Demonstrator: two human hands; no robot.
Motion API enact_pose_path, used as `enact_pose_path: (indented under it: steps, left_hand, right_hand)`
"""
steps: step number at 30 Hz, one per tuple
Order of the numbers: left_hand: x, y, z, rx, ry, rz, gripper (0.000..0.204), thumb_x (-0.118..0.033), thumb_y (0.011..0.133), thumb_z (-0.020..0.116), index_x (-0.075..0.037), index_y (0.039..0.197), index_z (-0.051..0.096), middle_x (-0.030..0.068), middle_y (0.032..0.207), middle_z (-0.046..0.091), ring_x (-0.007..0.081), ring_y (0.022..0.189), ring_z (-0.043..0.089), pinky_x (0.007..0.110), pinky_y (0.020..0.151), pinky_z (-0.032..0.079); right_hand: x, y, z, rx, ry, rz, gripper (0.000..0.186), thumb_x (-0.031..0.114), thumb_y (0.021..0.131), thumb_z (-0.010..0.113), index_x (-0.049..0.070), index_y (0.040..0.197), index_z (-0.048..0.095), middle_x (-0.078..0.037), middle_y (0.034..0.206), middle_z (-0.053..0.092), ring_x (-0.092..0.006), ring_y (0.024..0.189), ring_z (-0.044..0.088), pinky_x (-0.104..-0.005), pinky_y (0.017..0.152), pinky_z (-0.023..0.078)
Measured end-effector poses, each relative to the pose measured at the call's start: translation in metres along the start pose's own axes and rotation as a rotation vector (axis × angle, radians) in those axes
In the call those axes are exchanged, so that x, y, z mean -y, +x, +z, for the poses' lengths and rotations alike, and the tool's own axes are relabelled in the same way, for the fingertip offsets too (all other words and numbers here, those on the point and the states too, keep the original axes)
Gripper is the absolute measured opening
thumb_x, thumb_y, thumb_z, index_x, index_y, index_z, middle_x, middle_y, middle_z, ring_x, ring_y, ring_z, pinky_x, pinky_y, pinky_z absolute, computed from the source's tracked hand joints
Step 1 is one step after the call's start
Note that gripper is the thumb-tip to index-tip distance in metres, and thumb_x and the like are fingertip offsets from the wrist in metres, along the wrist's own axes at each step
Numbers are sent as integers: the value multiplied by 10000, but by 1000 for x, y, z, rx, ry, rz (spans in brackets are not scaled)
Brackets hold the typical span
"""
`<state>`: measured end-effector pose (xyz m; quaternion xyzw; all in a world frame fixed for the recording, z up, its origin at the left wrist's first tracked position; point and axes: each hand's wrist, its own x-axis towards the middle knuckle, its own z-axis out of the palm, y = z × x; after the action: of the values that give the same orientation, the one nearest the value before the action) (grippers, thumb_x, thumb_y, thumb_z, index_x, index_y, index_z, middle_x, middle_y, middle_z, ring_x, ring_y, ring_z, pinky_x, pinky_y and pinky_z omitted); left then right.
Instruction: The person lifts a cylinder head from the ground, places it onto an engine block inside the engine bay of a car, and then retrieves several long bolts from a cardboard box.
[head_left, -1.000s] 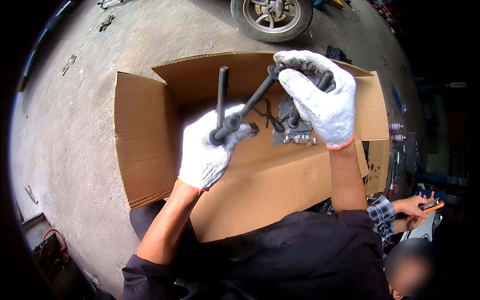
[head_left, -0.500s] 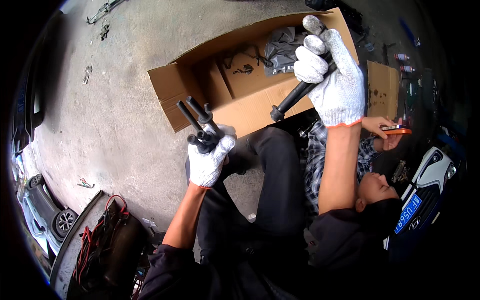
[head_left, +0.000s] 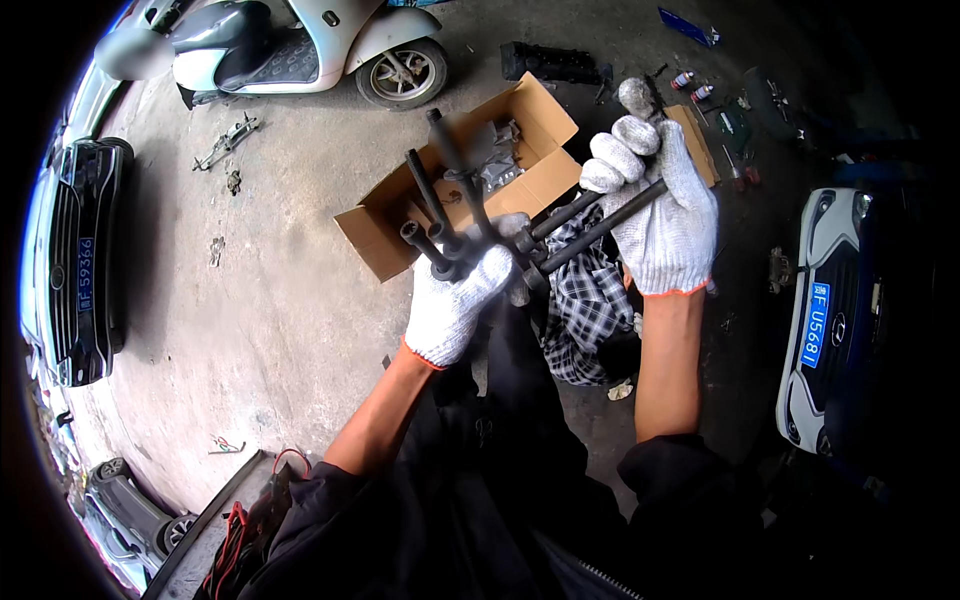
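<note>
My left hand (head_left: pixel 455 305), in a white knitted glove with an orange cuff, is closed around a bunch of long black bolts (head_left: pixel 428 190). Their shanks point up at different angles, and the tops are slightly blurred. My right hand (head_left: pixel 660 215), gloved alike, grips two more long black bolts (head_left: pixel 612 226) lying side by side. Their thick flanged ends reach left to the bunch; whether they touch it I cannot tell. Beyond the hands an open cardboard box (head_left: pixel 375 240) stands on the floor, with a grey plastic bag (head_left: pixel 495 155) inside.
Right beside me, partly behind my right hand, is a person's checked shirt (head_left: pixel 580 310). A scooter (head_left: pixel 320 50) stands at the far left, a dark car (head_left: pixel 85 260) at the left, a white-fronted car (head_left: pixel 820 320) at the right. Red cables (head_left: pixel 232 540) lie lower left.
My hands have come closer together, bringing the right hand's bolts up to the left hand's bunch. The view has shifted, so the scooter shows and the box appears smaller.
</note>
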<state>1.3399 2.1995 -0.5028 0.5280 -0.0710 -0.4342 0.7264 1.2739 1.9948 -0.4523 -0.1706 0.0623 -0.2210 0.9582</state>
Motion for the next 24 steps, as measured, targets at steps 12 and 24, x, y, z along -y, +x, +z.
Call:
enact_pose_path:
  steps: [12, 24]
  left_hand:
    - [-22, -170, 195, 446, 91, -40, 389, -134, 911, 746, 2, 1260, 640, 137, 963, 735, 136, 555, 627, 247, 441, 463]
    - [147, -321, 421, 704, -12, -301, 408, -13, 830, 811, -9, 1215, 676, 71, 1016, 726, 141, 879, 686, 278, 762, 561]
  right_hand:
    - [122, -273, 67, 8, 502, -337, 346, 140, 1071, 471, -78, 1340, 491, -26, 868, 500, -130, 788, 460, -286, 746, 441]
    - [271, -565, 10, -121, 645, -568, 181, 71, 1030, 533, -75, 1136, 555, -54, 833, 526, -137, 740, 499, -286, 724, 497]
